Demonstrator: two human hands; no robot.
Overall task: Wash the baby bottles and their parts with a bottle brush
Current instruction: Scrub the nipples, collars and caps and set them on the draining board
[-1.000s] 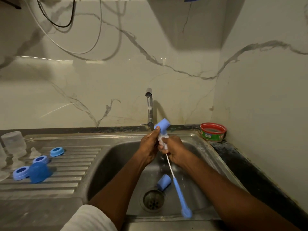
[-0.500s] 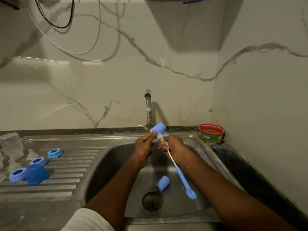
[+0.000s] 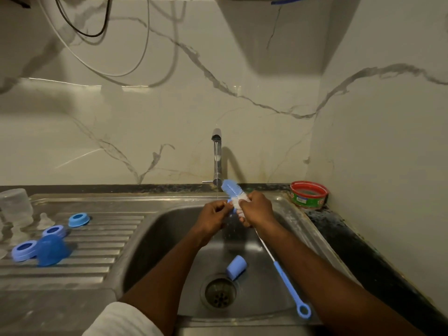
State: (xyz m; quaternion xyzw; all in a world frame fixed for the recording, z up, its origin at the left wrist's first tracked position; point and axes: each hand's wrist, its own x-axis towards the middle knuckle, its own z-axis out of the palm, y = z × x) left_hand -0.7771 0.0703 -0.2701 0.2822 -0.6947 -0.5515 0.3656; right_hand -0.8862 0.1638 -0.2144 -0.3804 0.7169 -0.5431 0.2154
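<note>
The bottle brush [image 3: 233, 190] is up under the tap [image 3: 217, 156], over the sink [image 3: 155, 238] — its blue-and-white bristle head in a thin stream of water, its long blue handle slanting down toward the near rim. The right hand [image 3: 254, 209] grips it just below the bristles. The left hand [image 3: 213, 218] is curled beside it, fingertips at the bristles — whether it pinches anything I cannot tell. A blue cap [image 3: 236, 267] lies by the drain [image 3: 220, 292]; blue rings [image 3: 78, 219] and a clear bottle [image 3: 15, 207] sit on the drainboard.
</note>
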